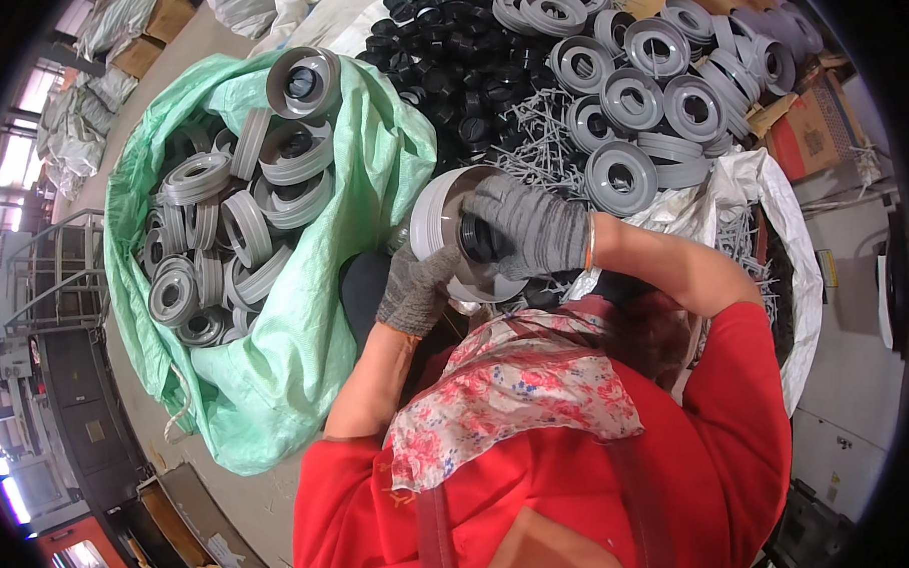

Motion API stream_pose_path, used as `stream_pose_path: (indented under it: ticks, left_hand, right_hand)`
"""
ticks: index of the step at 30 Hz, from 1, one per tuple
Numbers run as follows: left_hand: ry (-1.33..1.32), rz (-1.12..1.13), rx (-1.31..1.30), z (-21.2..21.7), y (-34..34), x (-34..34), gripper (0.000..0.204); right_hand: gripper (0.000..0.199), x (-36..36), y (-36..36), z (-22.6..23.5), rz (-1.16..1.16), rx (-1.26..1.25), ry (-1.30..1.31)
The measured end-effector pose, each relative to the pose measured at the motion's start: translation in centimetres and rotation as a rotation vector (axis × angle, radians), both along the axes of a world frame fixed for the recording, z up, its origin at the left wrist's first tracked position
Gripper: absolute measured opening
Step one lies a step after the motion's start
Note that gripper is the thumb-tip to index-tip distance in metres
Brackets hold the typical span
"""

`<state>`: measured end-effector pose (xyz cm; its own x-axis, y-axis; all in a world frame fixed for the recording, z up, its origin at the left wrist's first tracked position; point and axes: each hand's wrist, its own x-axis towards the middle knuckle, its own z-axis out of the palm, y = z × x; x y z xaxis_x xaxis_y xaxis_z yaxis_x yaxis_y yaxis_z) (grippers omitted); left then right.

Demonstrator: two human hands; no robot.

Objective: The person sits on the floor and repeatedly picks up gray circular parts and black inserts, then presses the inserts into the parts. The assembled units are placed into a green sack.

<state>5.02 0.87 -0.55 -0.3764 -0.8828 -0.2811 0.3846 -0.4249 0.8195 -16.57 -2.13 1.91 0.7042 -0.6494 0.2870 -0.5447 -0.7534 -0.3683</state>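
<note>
Cardboard box point(827, 121), upper right, bears red print, too small to read. One ribbed grey plastic ring point(430, 220), black round piece point(481, 241) inside, sits tilted above lap: gloved left hand point(417, 285) clasps rim, gloved right hand point(532, 221) inside, its pinch unclear. One green sack point(278, 400), over a dozen similar rings point(657, 52) ahead.

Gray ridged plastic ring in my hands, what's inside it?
Inside the gray ridged plastic ring, a black, rounded piece shows near the middle. The gray-gloved right hand covers part of both, so what lies beneath it can't be seen.
</note>
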Motion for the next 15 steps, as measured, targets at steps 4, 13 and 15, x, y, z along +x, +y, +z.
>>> stream_pose_path:
  ticks: [4,13,15]
  left_hand:
    - [0.121,-0.006,0.056,1.0,0.0,-0.7,0.056]
    - [0.09,-0.083,0.102,0.8,-1.1,-0.7,0.059]
    - [0.071,-0.111,0.146,0.4,-1.3,-0.4,0.057]
  right_hand:
    - [0.066,0.3,0.2,-0.4,0.006,0.033,-0.088]
    - [0.034,0.1,0.1,-1.3,0.152,-0.357,0.178]
    - [0.035,-0.3,-0.5,-2.2,0.234,-0.305,0.105]
